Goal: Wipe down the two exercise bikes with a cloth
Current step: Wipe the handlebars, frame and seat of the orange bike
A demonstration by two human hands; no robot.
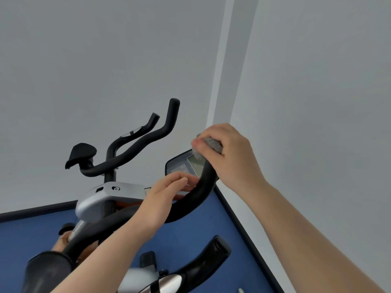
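Note:
My right hand (229, 154) grips a grey cloth (211, 145) wrapped over the top end of a black curved handlebar (203, 193) of the near exercise bike. Just behind that bar sits the bike's console with a small screen (179, 166). My left hand (163, 199) rests with straight fingers on the same handlebar lower down, below the console. A second bike stands farther back at the left, with black handlebars (146, 142), a black elbow pad (81, 154) and a silver housing (110, 197).
Grey walls meet in a corner (220, 92) right behind the bikes. A blue floor (190, 240) with a dark skirting strip lies below. Another black handlebar end (213, 256) and silver frame parts (165, 282) of the near bike fill the lower middle.

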